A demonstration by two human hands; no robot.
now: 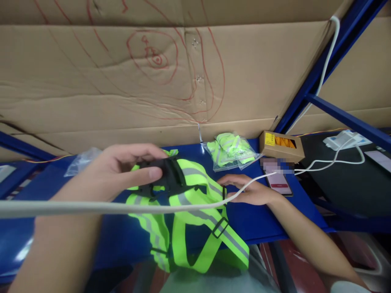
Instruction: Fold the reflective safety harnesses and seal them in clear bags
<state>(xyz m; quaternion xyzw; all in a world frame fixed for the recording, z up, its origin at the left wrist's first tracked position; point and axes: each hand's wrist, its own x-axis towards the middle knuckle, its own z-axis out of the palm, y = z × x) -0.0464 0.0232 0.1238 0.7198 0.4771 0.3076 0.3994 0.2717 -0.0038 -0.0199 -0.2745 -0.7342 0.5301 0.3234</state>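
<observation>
A neon yellow-green reflective harness [195,209] with grey stripes hangs over the front edge of the blue table. My left hand [131,169] grips its black plastic piece [174,175], the thumb lying on the near side. At the other side, my right hand [244,189] has its fingers curled at a strap by a small black slider; the fingertips are partly hidden. Another black slider [220,227] sits lower on a strap. A white cable [116,207] crosses in front of the harness and my left wrist.
A clear bag of folded reflective straps [230,150] lies at the back. Beside it stand a cardboard box [282,146] with orange contents and a phone [279,183]. Crumpled clear plastic [82,160] lies at left. Blue frame bars [348,118] and a cardboard wall [122,81] bound the table.
</observation>
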